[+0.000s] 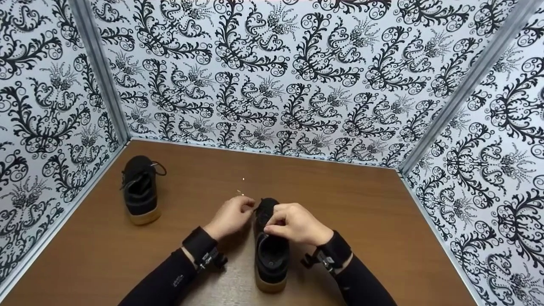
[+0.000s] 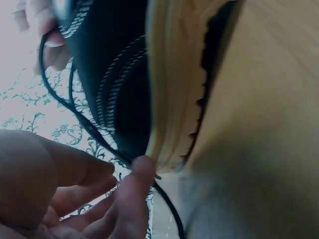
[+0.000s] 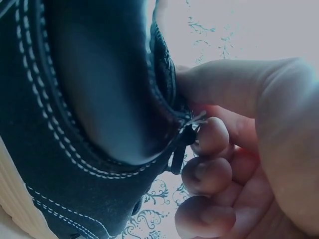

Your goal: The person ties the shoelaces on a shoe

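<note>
Tightening the lace (image 2: pixel 89 127) was seemingly in hand; the near shoe (image 1: pixel 272 267) was set on the tabletop (image 1: pixel 361 191), its lace apparently pinched by the right hand (image 1: pixel 297 224); any grip by the left hand (image 1: pixel 231 216), held apart, could not be told; steady pulling seemed needed next.

matt, cloth-like shoe upper (image 2: pixel 127 87); rubbery sole (image 2: pixel 172 89); smooth, faintly glossy wood-look worktop (image 1: pixel 348 204); paper-like wall (image 1: pixel 263 76); metal-looking post (image 1: pixel 465 87).

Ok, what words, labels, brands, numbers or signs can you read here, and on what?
No readable text anywhere.
Pale mark on the left sleeve: too small to read.
Nearer shoe and farther shoe: no lettering I can make out.
</note>
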Available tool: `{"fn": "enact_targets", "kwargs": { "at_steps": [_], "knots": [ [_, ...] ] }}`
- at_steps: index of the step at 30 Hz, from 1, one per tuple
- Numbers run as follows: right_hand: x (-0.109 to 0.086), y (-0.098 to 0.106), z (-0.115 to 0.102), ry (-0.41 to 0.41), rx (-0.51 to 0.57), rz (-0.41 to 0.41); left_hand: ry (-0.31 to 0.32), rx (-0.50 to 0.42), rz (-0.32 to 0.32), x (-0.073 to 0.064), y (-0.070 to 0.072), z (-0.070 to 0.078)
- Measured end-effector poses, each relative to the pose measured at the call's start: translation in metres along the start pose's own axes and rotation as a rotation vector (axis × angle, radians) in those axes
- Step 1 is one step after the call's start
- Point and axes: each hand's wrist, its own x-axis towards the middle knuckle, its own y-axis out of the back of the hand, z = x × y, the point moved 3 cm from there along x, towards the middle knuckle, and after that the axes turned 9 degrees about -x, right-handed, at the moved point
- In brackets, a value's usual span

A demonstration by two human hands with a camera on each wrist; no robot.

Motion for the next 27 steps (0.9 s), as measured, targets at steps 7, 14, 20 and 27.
{"fn": "enact_targets", "kwargs": {
  "at_steps": [7,14,20,27],
  "knots": [
    [0.000,0.000,0.001,-0.018,0.022,0.012,0.015,0.105,-0.076,-0.003,-0.001,0.005],
    [0.001,0.000,0.001,-0.042,0.036,0.037,-0.030,0.183,-0.197,-0.006,0.016,0.024],
    [0.001,0.000,0.002,-0.089,0.058,0.042,-0.163,0.129,-0.429,-0.009,0.026,0.039],
    [0.001,0.000,0.005,-0.145,0.148,0.032,-0.175,0.137,-0.494,-0.010,0.034,0.045]
  ]
}}
